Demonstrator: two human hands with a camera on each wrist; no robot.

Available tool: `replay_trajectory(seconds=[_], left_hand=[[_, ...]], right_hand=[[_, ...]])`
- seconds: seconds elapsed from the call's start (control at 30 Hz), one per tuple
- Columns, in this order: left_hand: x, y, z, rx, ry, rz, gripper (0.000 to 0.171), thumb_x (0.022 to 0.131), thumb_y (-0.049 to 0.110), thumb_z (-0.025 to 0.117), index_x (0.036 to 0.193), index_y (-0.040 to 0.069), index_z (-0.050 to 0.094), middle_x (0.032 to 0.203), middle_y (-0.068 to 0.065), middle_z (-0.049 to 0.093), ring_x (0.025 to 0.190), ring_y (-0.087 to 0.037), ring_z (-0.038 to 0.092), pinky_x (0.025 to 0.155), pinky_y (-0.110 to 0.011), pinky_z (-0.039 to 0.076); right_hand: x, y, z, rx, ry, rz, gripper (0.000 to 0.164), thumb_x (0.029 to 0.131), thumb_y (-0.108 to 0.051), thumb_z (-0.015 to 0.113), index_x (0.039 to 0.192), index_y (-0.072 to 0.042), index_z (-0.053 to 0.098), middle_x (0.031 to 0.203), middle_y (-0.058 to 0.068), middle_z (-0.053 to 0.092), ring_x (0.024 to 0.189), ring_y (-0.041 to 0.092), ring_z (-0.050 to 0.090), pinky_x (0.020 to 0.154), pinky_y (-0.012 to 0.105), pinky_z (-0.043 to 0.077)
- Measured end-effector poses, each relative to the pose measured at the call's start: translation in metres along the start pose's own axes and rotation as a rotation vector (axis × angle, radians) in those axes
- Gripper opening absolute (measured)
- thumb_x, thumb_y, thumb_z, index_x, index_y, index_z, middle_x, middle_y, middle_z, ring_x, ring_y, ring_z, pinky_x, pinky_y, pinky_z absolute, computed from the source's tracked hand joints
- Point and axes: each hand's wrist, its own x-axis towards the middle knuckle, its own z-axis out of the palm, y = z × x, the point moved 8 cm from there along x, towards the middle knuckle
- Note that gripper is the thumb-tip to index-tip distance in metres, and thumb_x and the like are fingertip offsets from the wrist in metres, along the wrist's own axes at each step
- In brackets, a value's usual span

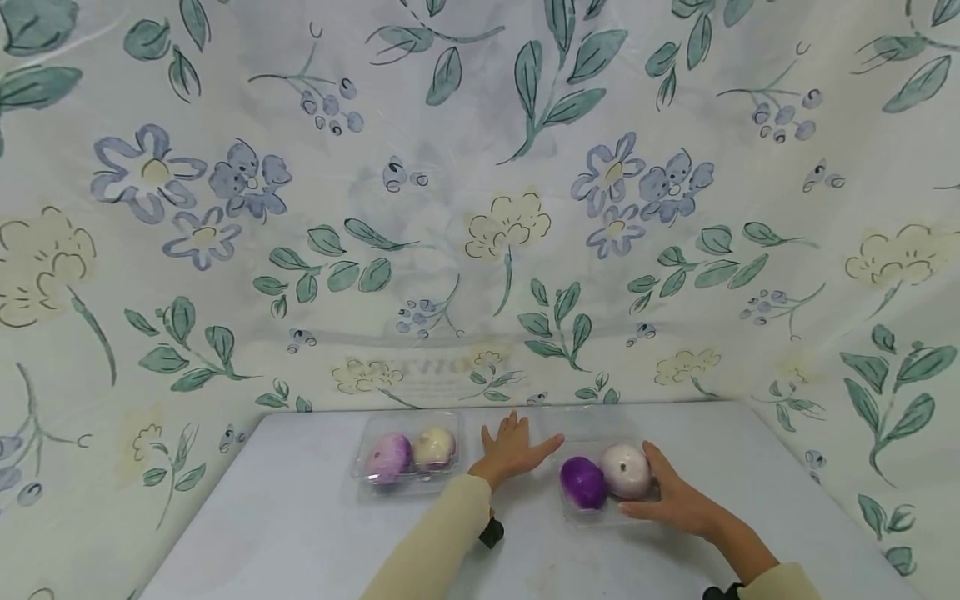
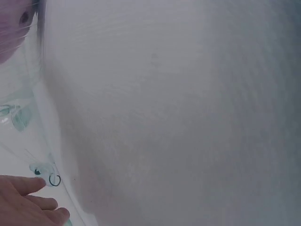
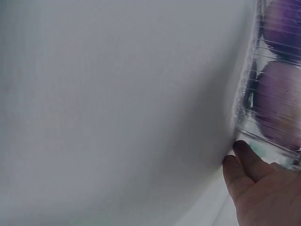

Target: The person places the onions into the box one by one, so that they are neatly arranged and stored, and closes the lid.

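Note:
In the head view my left hand (image 1: 512,450) is spread flat between two clear plastic containers, its thumb reaching toward the back left of the right one. My right hand (image 1: 671,493) grips the right end of the right-hand container (image 1: 600,518), thumb in front and fingers behind. Inside that container lie a dark purple onion (image 1: 582,482) and a pale pinkish-white onion (image 1: 626,471). Its clear lid (image 1: 592,421) appears folded back. The right wrist view shows fingers (image 3: 244,162) at the container's corner. Fingertips (image 2: 56,214) of the left hand show in the left wrist view.
Left of my left hand stands another clear container (image 1: 367,482), seemingly lidded, with a pinkish-purple onion (image 1: 389,457) and a cream onion (image 1: 434,448). Both containers rest on a white table (image 1: 292,525). A floral sheet (image 1: 450,208) hangs behind the table's back edge.

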Motion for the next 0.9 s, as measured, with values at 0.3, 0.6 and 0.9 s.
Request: replay_trajectory(seconds=[0.3,0.6,0.9], left_hand=[[0.0042,-0.0014,0.0003,-0.041,0.007,0.003,0.086,0.088,0.068,0.053,0.141,0.0,0.052,0.155,-0.023,0.037,0.147,-0.041,0.028,0.112,-0.074,0.012],[0.0058,-0.0001,-0.0006,-0.177,0.032,0.039,0.073,0.089,0.051,0.064,0.14,0.001,0.05,0.15,-0.019,0.046,0.145,-0.039,0.032,0.114,-0.073,0.007],[0.0048,0.0025,0.0021,-0.296,0.017,0.062,0.075,0.091,0.042,0.066,0.147,-0.001,0.04,0.146,-0.019,0.051,0.139,-0.04,0.042,0.116,-0.061,0.025]], right_hand=[[0.0032,-0.0031,0.0041,0.007,-0.004,-0.007,0.122,0.083,-0.042,0.078,0.154,0.005,-0.01,0.16,0.033,-0.008,0.148,0.052,-0.003,0.116,0.065,0.006],[0.0039,-0.0046,0.0054,0.004,-0.005,0.014,0.122,0.083,-0.042,0.078,0.154,0.006,-0.009,0.161,0.032,-0.01,0.148,0.051,-0.005,0.116,0.065,0.003],[0.0044,-0.0058,0.0052,-0.004,-0.003,0.015,0.122,0.083,-0.042,0.077,0.154,0.007,-0.009,0.161,0.033,-0.007,0.148,0.052,-0.001,0.117,0.065,0.006]])
